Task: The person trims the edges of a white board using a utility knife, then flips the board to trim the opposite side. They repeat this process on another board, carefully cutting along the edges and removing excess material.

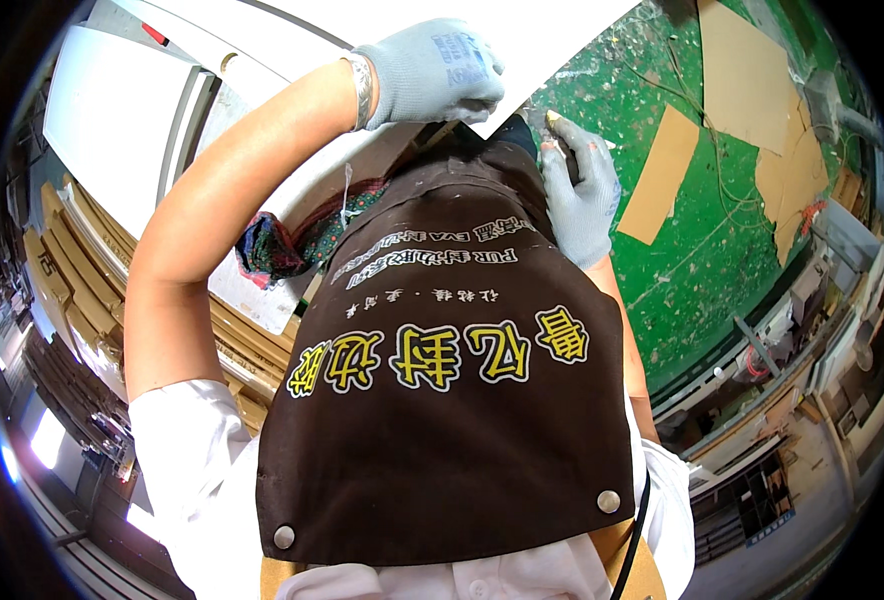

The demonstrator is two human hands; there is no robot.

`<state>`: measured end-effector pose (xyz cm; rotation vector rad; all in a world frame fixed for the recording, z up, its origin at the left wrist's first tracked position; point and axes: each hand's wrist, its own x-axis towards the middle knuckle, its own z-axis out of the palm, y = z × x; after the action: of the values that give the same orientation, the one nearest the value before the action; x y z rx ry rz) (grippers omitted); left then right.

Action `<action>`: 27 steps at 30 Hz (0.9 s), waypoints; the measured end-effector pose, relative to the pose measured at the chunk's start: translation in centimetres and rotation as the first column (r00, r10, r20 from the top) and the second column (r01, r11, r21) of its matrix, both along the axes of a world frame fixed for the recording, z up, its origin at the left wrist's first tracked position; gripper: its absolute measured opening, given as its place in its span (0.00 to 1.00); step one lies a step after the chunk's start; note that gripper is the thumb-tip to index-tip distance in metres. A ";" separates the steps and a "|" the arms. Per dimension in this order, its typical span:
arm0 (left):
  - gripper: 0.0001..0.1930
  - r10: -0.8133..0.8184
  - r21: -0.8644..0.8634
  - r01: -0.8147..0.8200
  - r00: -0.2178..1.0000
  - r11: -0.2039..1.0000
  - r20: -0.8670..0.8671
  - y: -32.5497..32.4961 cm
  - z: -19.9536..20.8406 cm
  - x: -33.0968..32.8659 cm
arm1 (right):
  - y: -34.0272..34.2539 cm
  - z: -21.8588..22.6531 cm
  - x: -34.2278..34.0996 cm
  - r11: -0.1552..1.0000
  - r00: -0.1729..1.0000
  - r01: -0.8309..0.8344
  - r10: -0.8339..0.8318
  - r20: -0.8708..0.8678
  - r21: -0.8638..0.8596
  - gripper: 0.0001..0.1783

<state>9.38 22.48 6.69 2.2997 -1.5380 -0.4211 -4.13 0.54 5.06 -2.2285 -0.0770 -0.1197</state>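
My left hand (434,75), in a light grey knit glove, rests at the near corner of a large white board (552,40). Its fingers are curled under, and what they hold, if anything, is hidden. Lower and to the right is my right hand (580,190), gloved alike, beside the front of my dark brown apron (442,420). Those fingers are bent around something small and dark that I cannot make out; the glove's fingertips look worn. Left of the apron, a dark patterned cloth (267,250) lies bunched near the white work surface.
Another white panel (112,105) stands at the left, above stacked brown boards (77,260). On the green floor (682,270) to the right lie a tan cardboard strip (659,175), a larger cardboard sheet (747,75), thin cords and scraps. Shelving (737,525) is at the lower right.
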 end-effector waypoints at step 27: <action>0.06 -0.001 -0.208 0.008 0.999 0.978 0.034 2.2 -1.0 -0.5 | 0.1 -0.6 -2.0 0.948 0.960 0.183 -0.115 -0.255 0.260 0.16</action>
<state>8.90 24.66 5.66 2.1524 -1.5243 -0.2116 -6.09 0.61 4.46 -1.9450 0.2293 0.0519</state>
